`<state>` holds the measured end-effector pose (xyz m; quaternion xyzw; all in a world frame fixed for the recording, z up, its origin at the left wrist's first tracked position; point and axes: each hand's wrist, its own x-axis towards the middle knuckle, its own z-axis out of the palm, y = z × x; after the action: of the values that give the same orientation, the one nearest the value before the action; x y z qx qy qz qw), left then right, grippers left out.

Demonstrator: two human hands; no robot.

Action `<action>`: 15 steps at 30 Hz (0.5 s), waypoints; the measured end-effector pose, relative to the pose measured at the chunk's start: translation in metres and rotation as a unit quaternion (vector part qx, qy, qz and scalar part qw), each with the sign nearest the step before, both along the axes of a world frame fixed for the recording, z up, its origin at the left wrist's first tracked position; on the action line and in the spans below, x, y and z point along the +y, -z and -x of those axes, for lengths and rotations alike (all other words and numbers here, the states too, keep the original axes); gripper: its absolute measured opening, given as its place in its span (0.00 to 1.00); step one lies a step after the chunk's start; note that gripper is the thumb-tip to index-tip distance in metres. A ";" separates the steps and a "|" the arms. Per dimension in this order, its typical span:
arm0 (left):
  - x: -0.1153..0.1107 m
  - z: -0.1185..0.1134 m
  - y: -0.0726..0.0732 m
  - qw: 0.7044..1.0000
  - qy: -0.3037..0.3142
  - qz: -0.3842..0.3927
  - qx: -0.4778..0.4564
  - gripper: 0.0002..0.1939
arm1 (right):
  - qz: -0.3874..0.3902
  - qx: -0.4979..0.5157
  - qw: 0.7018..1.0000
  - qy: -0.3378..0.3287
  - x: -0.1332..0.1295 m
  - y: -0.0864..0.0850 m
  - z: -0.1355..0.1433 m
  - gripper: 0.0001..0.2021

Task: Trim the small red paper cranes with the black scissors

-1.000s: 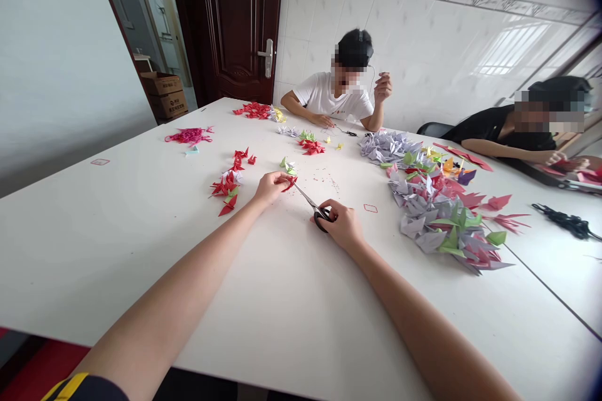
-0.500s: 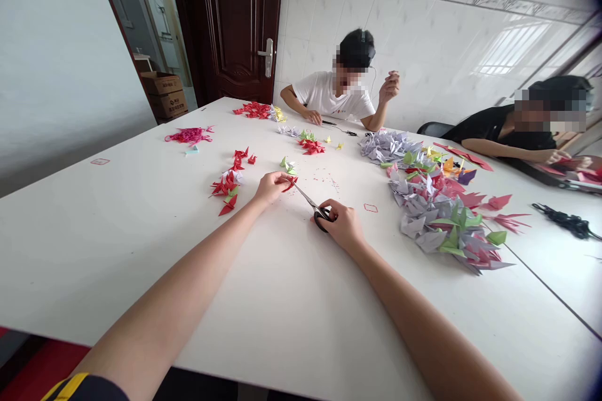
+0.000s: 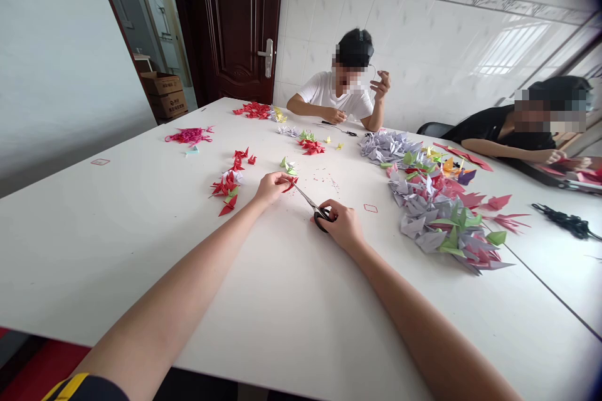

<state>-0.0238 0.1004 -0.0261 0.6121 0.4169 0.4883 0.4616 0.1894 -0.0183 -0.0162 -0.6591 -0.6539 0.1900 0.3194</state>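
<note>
My left hand [image 3: 273,188] is closed in a pinch on a small red folded paper piece [image 3: 293,182], just above the white table. In my right hand [image 3: 345,223] are black-handled scissors [image 3: 310,202], their blades pointing left and touching or almost touching the red paper. Whether the blades have paper between them is too small to tell. Tiny red paper scraps [image 3: 324,180] lie scattered beyond the scissors. Left of my left hand rests a group of red, lilac and green paper cranes [image 3: 226,185]. A green and white crane [image 3: 288,166] sits just behind it.
A large heap of lilac, red and green paper cranes [image 3: 433,200] spreads on the right. Pink string [image 3: 189,135] lies at the left, black cord [image 3: 567,220] at the far right. One person [image 3: 341,91] sits opposite, another [image 3: 508,125] at the right with a tray.
My hands, the scissors and the red paper look almost unmoved. The person opposite has shifted both hands, the raised one moving slightly left and the lower one right.
</note>
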 end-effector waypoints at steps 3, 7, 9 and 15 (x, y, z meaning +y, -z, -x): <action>0.000 0.000 -0.001 1.000 -0.002 0.002 0.001 0.12 | 0.001 0.002 1.000 -0.001 0.000 0.000 0.000 0.15; -0.001 0.000 -0.001 1.000 -0.003 0.003 0.002 0.12 | -0.002 0.002 1.000 -0.003 0.000 -0.001 0.000 0.14; -0.001 0.000 -0.001 1.000 -0.003 0.002 0.005 0.12 | -0.003 0.000 1.000 -0.003 0.000 0.000 0.000 0.14; -0.001 -0.001 -0.001 1.000 -0.004 0.003 0.011 0.12 | 0.002 -0.004 1.000 -0.003 0.000 -0.001 0.000 0.14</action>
<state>-0.0232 0.0991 -0.0250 0.6143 0.4262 0.4823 0.4564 0.1893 -0.0184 -0.0157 -0.6583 -0.6568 0.1900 0.3148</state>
